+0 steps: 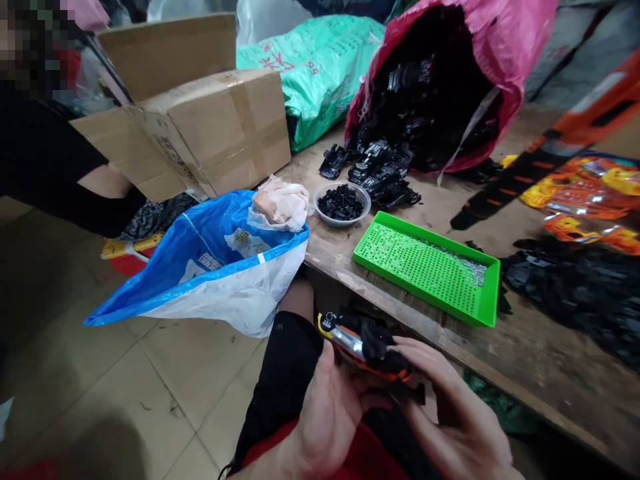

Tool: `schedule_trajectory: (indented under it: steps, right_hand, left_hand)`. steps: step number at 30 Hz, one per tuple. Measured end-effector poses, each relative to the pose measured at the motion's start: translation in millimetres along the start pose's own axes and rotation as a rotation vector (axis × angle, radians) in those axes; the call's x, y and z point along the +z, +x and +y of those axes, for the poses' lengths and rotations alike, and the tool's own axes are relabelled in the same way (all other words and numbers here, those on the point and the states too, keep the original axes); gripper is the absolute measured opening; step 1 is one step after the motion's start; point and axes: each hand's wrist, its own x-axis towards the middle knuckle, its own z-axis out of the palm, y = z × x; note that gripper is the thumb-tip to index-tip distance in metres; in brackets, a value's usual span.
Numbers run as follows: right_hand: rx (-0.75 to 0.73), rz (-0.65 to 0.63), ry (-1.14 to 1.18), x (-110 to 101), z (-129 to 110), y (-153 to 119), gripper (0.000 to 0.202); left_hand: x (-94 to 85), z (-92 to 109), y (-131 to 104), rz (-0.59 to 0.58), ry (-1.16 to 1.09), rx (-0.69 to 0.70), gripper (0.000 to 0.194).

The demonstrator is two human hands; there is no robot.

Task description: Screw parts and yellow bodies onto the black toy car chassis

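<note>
The left hand [327, 410] and right hand [463, 417] are holding the toy [350, 341] by the desk [433, 208], each grip half-curled around it; it is looking light and stiff (thin trim is risking snaps), its long sides offering safer hold.

Occlusion, cropping, blur.
Cannot see part of toy vehicle [367, 347] behind left hand [327, 413], or orange tool [575, 133] past right edge; cannot separate pieces in blurred black pile [575, 287].
</note>
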Motion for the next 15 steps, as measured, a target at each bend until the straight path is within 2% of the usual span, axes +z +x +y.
schedule_trajectory:
  steps: [4, 7, 10, 15]
  right_hand:
    - [0.548, 0.325, 0.205, 4.6, 2.3, 10.5, 0.037]
    - [0.828, 0.336, 0.514, 4.1, 0.0, 26.7, 0.046]
    - [0.951, 0.251, 0.747, 4.0, -7.2, 40.2, 0.046]
    - [0.993, 0.158, 0.870, 5.2, -11.7, 44.1, 0.041]
  left_hand:
    - [-5.0, -3.7, -1.1, 0.025, 0.193, 0.164, 0.047]
    - [-9.2, -3.3, -2.0, 0.068, 0.324, 0.233, 0.042]
    - [-12.5, -2.0, -3.3, 0.079, 0.427, 0.295, 0.037]
    - [-14.9, 0.5, -6.4, 0.051, 0.444, 0.338, 0.030]
